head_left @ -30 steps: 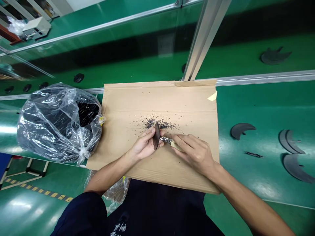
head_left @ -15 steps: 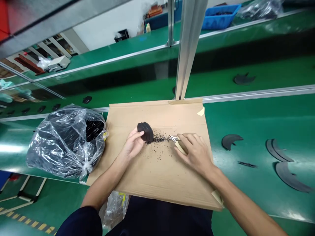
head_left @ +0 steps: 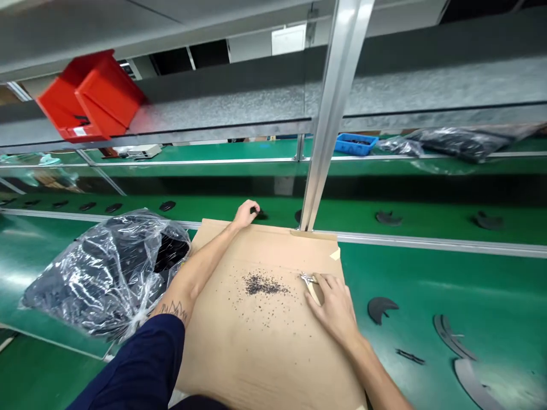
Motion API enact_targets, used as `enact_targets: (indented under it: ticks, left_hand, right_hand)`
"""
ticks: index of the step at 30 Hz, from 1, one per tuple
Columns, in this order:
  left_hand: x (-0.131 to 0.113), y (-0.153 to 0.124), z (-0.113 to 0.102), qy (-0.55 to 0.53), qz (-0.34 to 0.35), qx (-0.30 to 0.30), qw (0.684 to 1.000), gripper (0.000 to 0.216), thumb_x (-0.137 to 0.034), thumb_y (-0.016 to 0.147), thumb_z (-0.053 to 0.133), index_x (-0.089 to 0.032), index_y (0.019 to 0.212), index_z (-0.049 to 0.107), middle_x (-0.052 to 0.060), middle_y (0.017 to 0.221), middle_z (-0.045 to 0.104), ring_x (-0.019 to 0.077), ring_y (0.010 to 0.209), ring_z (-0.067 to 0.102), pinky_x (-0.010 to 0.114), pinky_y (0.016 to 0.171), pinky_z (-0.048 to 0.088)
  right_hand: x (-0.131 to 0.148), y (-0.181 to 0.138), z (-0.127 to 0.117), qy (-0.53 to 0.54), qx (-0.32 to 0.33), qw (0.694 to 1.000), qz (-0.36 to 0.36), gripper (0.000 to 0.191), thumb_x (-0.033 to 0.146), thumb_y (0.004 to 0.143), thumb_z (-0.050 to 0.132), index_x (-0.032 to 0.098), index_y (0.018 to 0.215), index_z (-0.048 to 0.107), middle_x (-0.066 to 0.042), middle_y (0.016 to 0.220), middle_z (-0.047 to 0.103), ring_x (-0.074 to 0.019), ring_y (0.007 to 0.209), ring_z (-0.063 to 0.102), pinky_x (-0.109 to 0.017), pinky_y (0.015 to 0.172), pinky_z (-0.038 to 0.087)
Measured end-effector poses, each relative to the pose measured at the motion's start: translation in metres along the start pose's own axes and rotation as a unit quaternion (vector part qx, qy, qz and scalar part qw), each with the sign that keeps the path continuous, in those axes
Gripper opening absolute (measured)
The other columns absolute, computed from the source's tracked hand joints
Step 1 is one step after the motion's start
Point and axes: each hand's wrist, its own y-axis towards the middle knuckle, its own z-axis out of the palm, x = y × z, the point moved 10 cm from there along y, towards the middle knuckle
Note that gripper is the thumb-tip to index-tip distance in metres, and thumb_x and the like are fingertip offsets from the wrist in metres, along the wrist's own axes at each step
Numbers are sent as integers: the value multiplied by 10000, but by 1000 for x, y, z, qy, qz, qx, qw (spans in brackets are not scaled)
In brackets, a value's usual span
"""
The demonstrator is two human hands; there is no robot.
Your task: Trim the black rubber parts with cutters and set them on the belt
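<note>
My left hand (head_left: 245, 214) is stretched past the cardboard's far edge, over the green strip beyond it. Its fingers are closed at a dark rounded plastic part (head_left: 259, 214), mostly hidden by the hand and small in view. My right hand (head_left: 335, 304) rests on the right side of the cardboard sheet (head_left: 265, 364), wrapped round nippers (head_left: 310, 285) with pale handles, whose metal jaws point left. Between the hands lies a scatter of tiny black plastic scraps (head_left: 262, 283) on the cardboard.
A clear bag of black parts (head_left: 106, 267) stands left of the cardboard. A metal post (head_left: 327, 119) rises behind it. Curved black pieces (head_left: 382, 309) lie on the green table at right; several dark parts (head_left: 167, 205) line the far strip. A red bin (head_left: 96, 97) sits on the shelf above.
My left hand has carried the black part from above the scraps to the far green strip. My right hand stays on the cardboard with the nippers. The view has tilted upward.
</note>
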Motion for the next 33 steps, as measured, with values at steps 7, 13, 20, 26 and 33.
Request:
enact_targets:
  ticks: [7,13,20,26,33]
  left_hand:
    - [44,-3,-41,221,10,85,971,238,-331,971,633,-166,1138,669,102,1255,650,237,1151,627,469,1025,525]
    - [49,2,-23,289,24,112,951,311,-351,982,622,-170,1235,634,108,1306,630,242,1165,632,475,1002,551]
    - [-18,15,89,207,78,140,965,333,-356,985,618,-176,1265,620,112,1327,619,240,1159,635,468,989,560]
    - [-72,18,152,79,28,109,991,366,-367,981,623,-172,1290,601,112,1309,621,237,1125,647,453,951,578]
    - [-73,3,125,-38,-36,49,997,382,-370,978,628,-164,1298,594,113,1304,622,240,1121,649,457,944,580]
  right_hand:
    - [6,0,-1,18,-9,1000,-14,312,296,918,556,217,1209,636,-102,1048,696,-282,977,620,-399,818,481]
    - [6,1,3,15,-7,1000,-6,333,327,927,549,221,1229,638,-115,1078,685,-289,992,612,-406,821,483]
    - [9,0,1,18,17,1000,-6,316,389,946,570,232,1208,653,-121,1096,672,-298,1023,620,-426,836,513]
    - [8,-2,0,30,43,999,-2,342,461,979,542,247,1226,647,-119,1130,663,-294,1043,636,-445,898,541]
    - [13,-2,-12,36,-7,999,-20,280,404,990,539,228,1160,676,-108,1076,676,-268,980,659,-407,839,567]
